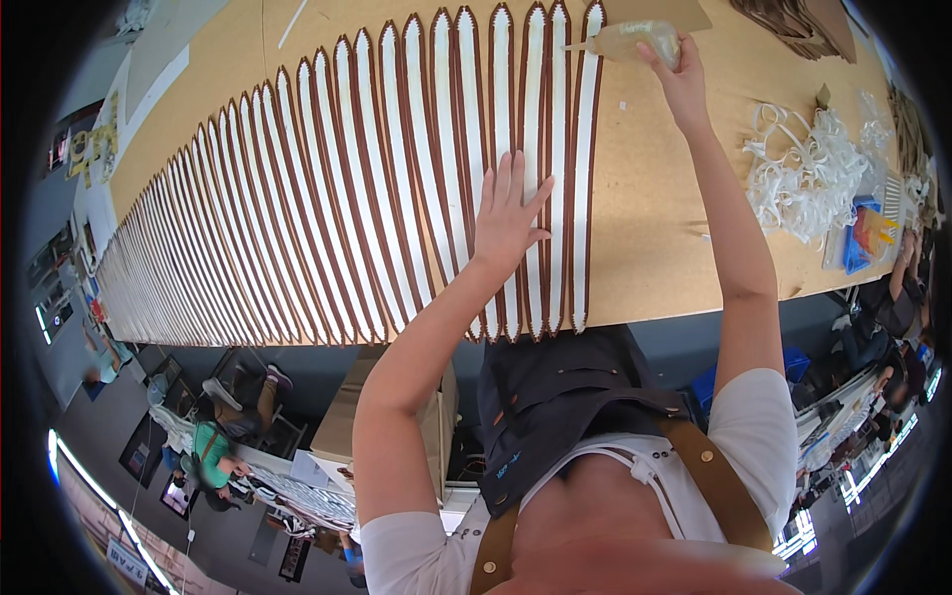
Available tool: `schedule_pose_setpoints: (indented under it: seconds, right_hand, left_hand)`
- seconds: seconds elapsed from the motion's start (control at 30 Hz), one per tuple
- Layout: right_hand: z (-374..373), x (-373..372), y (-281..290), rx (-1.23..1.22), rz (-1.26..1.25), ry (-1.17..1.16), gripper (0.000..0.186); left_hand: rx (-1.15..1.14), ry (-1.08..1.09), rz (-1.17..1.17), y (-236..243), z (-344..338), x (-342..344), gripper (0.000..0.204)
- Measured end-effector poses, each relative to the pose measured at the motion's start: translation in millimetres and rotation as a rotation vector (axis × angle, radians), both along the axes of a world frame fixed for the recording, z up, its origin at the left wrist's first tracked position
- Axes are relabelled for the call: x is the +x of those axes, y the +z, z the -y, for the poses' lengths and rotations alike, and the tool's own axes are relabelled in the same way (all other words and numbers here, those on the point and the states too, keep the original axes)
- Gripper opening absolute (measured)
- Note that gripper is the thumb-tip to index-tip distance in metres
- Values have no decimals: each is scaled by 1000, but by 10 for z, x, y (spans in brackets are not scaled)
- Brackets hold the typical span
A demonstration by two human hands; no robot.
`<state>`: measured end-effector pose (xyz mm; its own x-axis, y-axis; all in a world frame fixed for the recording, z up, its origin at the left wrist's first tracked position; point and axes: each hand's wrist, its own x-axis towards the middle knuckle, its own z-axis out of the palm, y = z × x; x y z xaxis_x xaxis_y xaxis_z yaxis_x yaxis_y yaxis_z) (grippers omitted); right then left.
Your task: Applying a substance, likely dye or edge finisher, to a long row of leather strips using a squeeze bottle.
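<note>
My right hand (678, 81) grips a translucent squeeze bottle (635, 42) with a thin nozzle. The bottle lies tilted on its side, its nozzle pointing left over the upper ends of the rightmost strips. Long brown-edged strips (502, 99) with white middles and pointed ends lie side by side in a wide row. My left hand (512, 213) rests flat, fingers spread, across several strips near the row's right end. The rightmost strip (585, 178) lies just right of my left thumb. Whether any liquid leaves the nozzle is too small to tell.
On the tan tabletop (654, 238), a tangled heap of white ribbon (808, 178) lies to the right, beside a blue container (863, 235). Brown strips (793, 25) are piled at the far right. The table's near edge runs before my apron (565, 387). Other people sit farther off.
</note>
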<state>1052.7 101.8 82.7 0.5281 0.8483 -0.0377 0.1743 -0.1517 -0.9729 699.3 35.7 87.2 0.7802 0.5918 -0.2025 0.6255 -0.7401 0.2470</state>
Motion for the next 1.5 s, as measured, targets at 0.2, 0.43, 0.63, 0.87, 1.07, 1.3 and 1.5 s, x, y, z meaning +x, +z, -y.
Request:
schedule_pose_setpoints:
  seconds: [0.2, 0.43, 0.63, 0.87, 1.07, 1.3, 1.5]
  right_hand:
    - [222, -134, 102, -39, 2, 140, 52]
    - [-22, 92, -49, -37, -32, 4, 50]
    - [-194, 149, -100, 26, 152, -40, 48]
    - [34, 85, 207, -127, -73, 148, 54]
    - [-78, 470, 92, 98, -386, -80, 54]
    - [-239, 545, -79, 115, 94, -104, 57]
    - [-274, 492, -73, 71, 218, -96, 52]
  left_hand:
    - [9, 3, -11, 12, -1, -23, 99]
    - [9, -4, -1, -3, -9, -12, 100]
    - [-6, -13, -11, -15, -10, 11, 103]
    - [-15, -20, 19, 6, -32, 6, 101]
    - [-22, -46, 89, 32, -40, 270, 100]
    - [-28, -50, 37, 23, 14, 375, 99]
    - [-37, -45, 33, 20, 13, 373, 99]
